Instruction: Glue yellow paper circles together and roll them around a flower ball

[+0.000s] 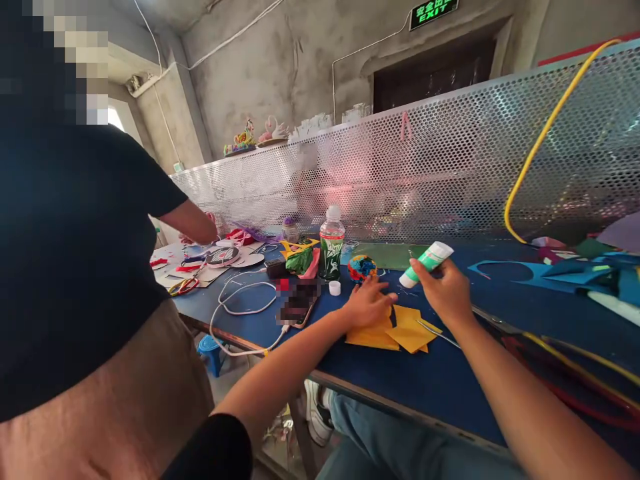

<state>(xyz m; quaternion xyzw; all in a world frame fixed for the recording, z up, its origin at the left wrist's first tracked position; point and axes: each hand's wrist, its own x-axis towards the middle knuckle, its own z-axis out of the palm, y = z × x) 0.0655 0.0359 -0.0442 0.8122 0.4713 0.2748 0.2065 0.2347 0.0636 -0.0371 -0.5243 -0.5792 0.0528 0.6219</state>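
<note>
Head view: the right hand [447, 290] grips a white-and-green tube [426, 265] right of centre; the left hand [369, 303], fingers spread, grasps nothing visible above yellow sheets [410, 335] at lower centre (contact cannot be confirmed). The tube is best held steady, tilted clear of the sheets. A blue tabletop [380, 373] backs onto a perforated screen [450, 153].

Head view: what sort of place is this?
Probably a craft workroom, not a home: yellow pieces and scissors lie on the blue table, and a lit exit sign is mounted above the dark doorway.
</note>
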